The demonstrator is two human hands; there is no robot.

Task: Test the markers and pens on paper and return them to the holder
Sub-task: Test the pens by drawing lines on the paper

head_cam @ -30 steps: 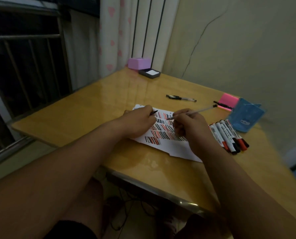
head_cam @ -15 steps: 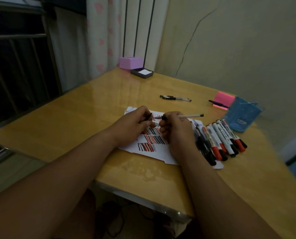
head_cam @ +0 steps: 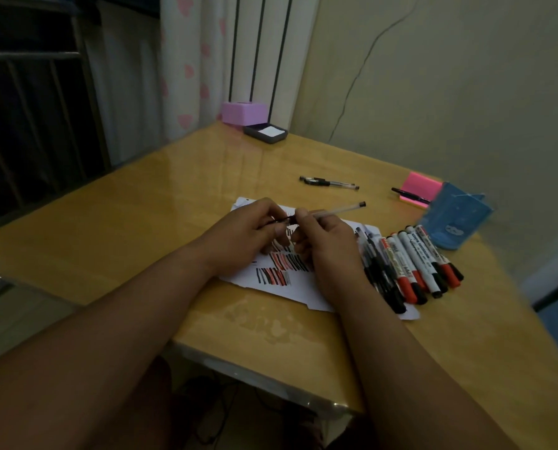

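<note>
Nearest, the scribbled paper (head_cam: 272,282) lies under both hands; above it the left hand (head_cam: 246,237) pinches, with curled fingers, a small dark cap (head_cam: 279,220) right at the tip of the clear pen (head_cam: 339,210) that the right hand (head_cam: 328,251) pinches — its barrel slants off to the right. Just right of those fingers markers (head_cam: 412,261) lie in a row, the blue holder (head_cam: 456,219) beyond them — a loose pen (head_cam: 328,182) farther off.

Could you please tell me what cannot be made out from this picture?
Head view:
- Whether the pen cap is on the clear pen: left hand and right hand cover the joint.
- Contents of the blue holder: its wall blocks them.
- Print on the markers: too small.
</note>
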